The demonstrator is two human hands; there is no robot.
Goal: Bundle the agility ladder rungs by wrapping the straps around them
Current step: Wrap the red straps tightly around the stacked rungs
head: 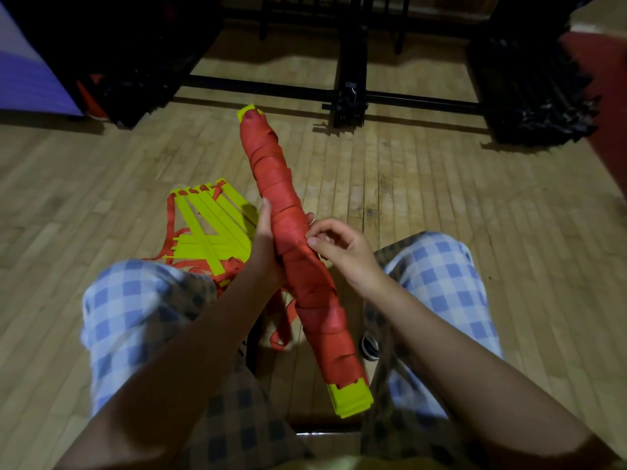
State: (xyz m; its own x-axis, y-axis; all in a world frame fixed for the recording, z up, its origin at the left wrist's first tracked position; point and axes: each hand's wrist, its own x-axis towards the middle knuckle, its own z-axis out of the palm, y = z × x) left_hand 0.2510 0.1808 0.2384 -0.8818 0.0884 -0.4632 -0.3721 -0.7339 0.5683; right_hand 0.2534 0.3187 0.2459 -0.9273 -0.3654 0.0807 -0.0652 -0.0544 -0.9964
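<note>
Red strap nearly covers one bundle of rungs; a second ladder lies unwrapped.

Red webbing coils along almost the whole bundle (pixel 298 256), held slanted above the person's lap, with only yellow rung ends bare at its far tip and its near end. The left hand (pixel 264 245) grips the bundle at mid-length from its left side, fingers curled behind it; the right hand (pixel 339 249) pinches a strap edge on the bundle's right side, apparently tucking or securing the wrap. A loose strap tail (pixel 283 320) hangs below the bundle, so I judge the fastening is not finished. Left of the bundle, on the wood floor (pixel 441 198), a pile of loose yellow rungs (pixel 210 232) with tangled red straps waits, untouched. Beyond the bundle's far tip stands a black metal frame (pixel 349 96).
</note>
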